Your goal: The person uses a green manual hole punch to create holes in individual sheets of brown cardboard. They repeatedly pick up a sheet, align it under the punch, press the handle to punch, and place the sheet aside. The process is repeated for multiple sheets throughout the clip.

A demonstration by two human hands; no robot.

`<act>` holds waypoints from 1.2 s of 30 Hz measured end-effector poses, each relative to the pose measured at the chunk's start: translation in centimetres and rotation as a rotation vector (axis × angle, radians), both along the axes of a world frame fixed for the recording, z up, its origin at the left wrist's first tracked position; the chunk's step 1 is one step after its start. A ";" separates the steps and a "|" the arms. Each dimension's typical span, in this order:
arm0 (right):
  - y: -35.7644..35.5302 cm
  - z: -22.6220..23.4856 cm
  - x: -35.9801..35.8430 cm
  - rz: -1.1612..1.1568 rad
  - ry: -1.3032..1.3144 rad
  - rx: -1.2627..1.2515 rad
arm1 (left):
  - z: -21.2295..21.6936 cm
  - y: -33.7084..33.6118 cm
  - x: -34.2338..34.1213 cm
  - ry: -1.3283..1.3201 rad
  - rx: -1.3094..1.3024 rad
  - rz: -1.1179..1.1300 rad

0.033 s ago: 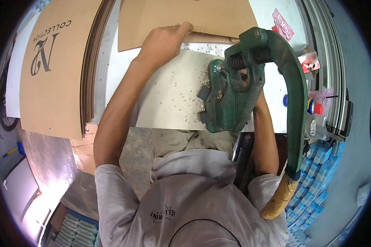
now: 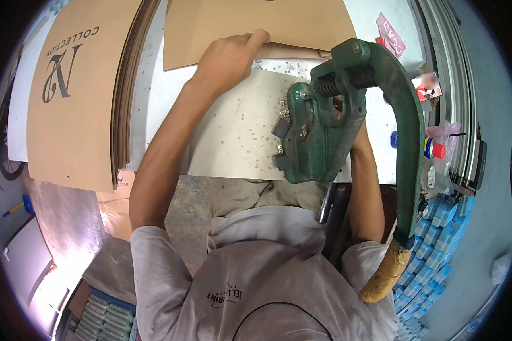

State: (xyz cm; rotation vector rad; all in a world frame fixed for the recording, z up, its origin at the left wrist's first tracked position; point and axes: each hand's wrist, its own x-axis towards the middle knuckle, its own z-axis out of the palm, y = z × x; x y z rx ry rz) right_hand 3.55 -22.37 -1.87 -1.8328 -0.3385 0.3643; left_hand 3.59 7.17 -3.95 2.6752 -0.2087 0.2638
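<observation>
At the far side of the table lies a flat brown kraft paper bag (image 2: pixel 301 20). My left hand (image 2: pixel 230 59) grips its near edge, fingers pinched together, and the top layer is slightly raised there. A small hole shows near that edge. Close by on the right stands a green hand press (image 2: pixel 318 136), its long lever (image 2: pixel 412 142) curving down to a tape-wrapped handle (image 2: pixel 387 270). My right hand (image 2: pixel 338 103) is behind the press; only a bit of finger shows through the frame's gap. Small metal eyelets (image 2: pixel 281 108) lie beside the press base.
A tall stack of flat brown bags (image 2: pixel 77 131) stands at the left. Loose eyelets dot the pale sheet (image 2: pixel 216 148). To the right are a pink plastic packet (image 2: pixel 391 34), a blue can with red cap (image 2: pixel 435 149) and blue-wrapped bundles (image 2: pixel 438 227) below.
My left hand has shifted very slightly to the right along the bag's edge. The press and my right arm look the same.
</observation>
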 end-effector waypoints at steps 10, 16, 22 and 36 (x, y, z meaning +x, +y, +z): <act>1.1 0.0 1.9 -0.238 0.254 0.331 | 2.0 -4.8 -2.4 -0.231 -0.081 -0.213; 1.6 1.2 -1.0 -0.399 0.317 0.279 | 3.5 -6.2 -4.5 -0.054 -0.247 -0.219; -4.5 8.1 -0.7 -0.171 0.012 -0.550 | 2.2 -6.7 -3.7 -0.100 -0.309 -0.211; -0.8 18.0 -11.6 0.667 -0.724 -0.618 | 2.2 -6.6 -4.1 -0.103 -0.209 -0.233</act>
